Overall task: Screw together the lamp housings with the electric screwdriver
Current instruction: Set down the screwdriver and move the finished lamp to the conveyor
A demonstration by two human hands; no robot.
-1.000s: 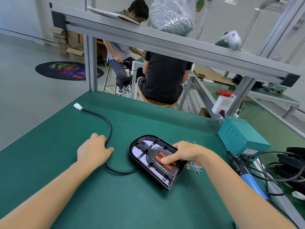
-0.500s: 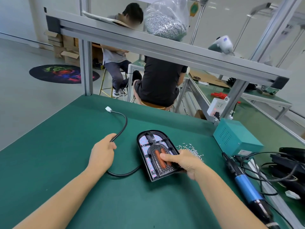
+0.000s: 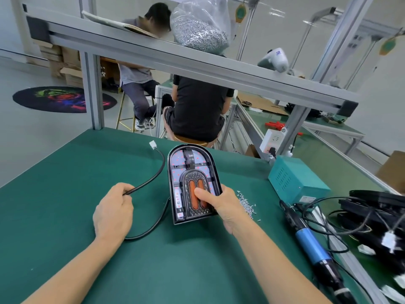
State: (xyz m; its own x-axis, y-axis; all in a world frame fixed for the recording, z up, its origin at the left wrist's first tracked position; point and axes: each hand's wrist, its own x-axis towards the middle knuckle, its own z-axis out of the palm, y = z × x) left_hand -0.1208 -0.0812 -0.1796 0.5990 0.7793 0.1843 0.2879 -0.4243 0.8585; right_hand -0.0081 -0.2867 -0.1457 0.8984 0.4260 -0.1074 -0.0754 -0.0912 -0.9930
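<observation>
We see the lamp housing (image 3: pixel 192 183) lifted at its rounded far end and tilted toward us above the green table (image 3: pixel 65 172); our right hand (image 3: pixel 221 207) grips its near right corner, thumb laid across the orange strips, the other fingers curled under its edge; our left hand (image 3: pixel 112 212) has its fingers closed round the black cable (image 3: pixel 151 178), which loops from the housing's underside past the wrist and runs on to a white connector (image 3: pixel 153 145) lying on the mat; a scatter of small screws (image 3: pixel 246 204) lies just right of the housing; the electric screwdriver (image 3: pixel 311 249) rests untouched farther right, beside a teal power box (image 3: pixel 295 181)
</observation>
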